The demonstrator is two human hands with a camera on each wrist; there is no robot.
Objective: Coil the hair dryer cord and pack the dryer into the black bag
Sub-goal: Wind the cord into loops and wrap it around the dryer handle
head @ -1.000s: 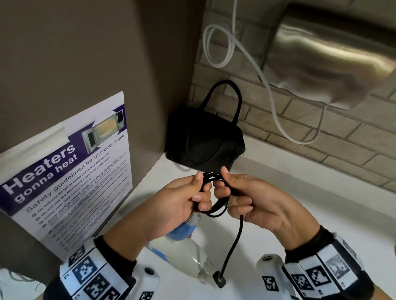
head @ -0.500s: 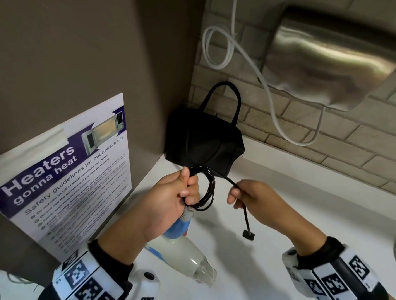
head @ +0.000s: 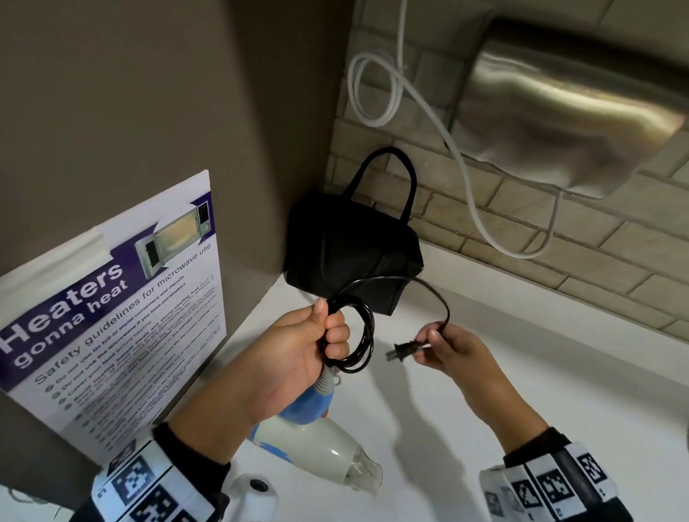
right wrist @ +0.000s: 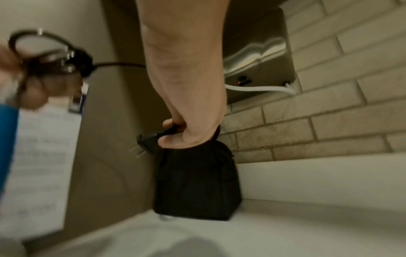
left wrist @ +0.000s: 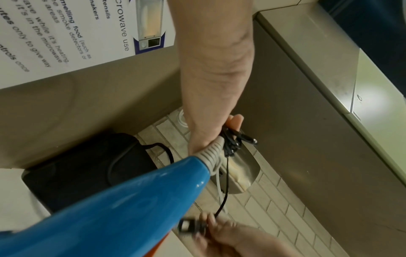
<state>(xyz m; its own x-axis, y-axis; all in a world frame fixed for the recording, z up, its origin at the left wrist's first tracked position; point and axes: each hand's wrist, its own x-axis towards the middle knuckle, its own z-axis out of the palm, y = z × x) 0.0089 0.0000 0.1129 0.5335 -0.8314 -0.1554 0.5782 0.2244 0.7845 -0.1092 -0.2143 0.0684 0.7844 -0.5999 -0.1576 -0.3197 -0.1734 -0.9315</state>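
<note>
The left hand (head: 299,349) clutches several glossy loops of thin black cord (head: 361,336), with the smooth blue-and-white plastic hair dryer (head: 319,441) dangling just below it. Beside it, the right hand (head: 453,352) pinches the ribbed neck of the two-pronged plug (head: 400,350). Beyond both hands, the soft black bag (head: 351,253) sits on the white counter (head: 527,379).

- Bag (head: 351,257) stands on the counter (head: 507,386) in the back corner, against the wall.
- Hand dryer (head: 578,109) hangs above, to the bag's right.
- Poster (head: 107,313) leans at left.
- Coil (head: 355,336) lies before the bag, dryer (head: 318,453) below it, plug (head: 404,351) to its right.
</note>
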